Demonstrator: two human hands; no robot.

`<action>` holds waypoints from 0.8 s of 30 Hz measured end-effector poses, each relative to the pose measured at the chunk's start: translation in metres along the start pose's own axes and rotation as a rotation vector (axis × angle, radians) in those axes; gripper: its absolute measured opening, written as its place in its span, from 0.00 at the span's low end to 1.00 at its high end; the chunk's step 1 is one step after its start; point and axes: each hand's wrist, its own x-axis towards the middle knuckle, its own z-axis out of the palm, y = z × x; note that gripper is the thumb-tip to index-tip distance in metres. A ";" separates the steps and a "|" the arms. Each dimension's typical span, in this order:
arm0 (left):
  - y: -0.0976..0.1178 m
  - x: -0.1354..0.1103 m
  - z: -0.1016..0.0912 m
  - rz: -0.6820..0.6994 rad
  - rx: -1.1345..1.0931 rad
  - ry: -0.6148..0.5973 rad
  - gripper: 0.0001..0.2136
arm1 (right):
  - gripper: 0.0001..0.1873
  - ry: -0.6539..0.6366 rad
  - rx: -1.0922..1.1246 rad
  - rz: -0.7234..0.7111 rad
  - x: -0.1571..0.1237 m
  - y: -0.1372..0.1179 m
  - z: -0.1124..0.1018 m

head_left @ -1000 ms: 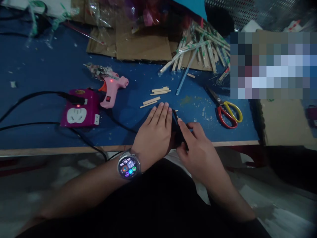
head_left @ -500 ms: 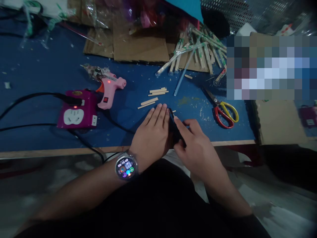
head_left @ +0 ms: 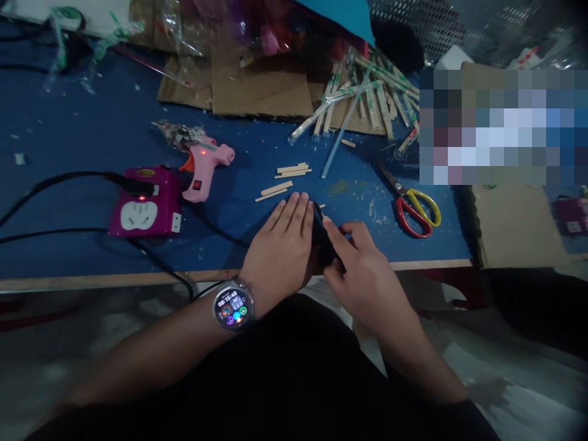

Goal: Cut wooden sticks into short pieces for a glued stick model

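Note:
My left hand (head_left: 283, 245) lies flat on the blue table (head_left: 92, 135) near its front edge, fingers stretched out together, a smartwatch (head_left: 233, 305) on the wrist. Right beside it my right hand (head_left: 362, 269) grips a dark tool (head_left: 323, 236) whose shape I cannot make out, forefinger laid along it. The tool sits between the two hands, touching the table. Short cut wooden sticks (head_left: 285, 179) lie just beyond my left fingertips.
A pink glue gun (head_left: 204, 168) and a magenta power socket (head_left: 144, 209) with black cables sit to the left. Red and yellow scissors (head_left: 416, 205) lie to the right. Wrapped chopsticks (head_left: 362, 98), cardboard (head_left: 260, 86) and plastic wrap fill the back.
Both hands have stayed in place on the table. Only the camera view has shifted slightly.

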 end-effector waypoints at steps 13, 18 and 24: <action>0.001 0.000 0.001 -0.022 -0.028 0.003 0.33 | 0.37 0.032 -0.038 -0.014 0.002 0.002 0.000; 0.000 0.000 0.002 -0.007 0.001 0.018 0.34 | 0.37 0.034 -0.038 -0.001 0.004 0.002 0.002; -0.001 -0.001 0.002 -0.007 -0.006 0.029 0.33 | 0.37 0.023 -0.027 0.015 0.000 0.000 0.001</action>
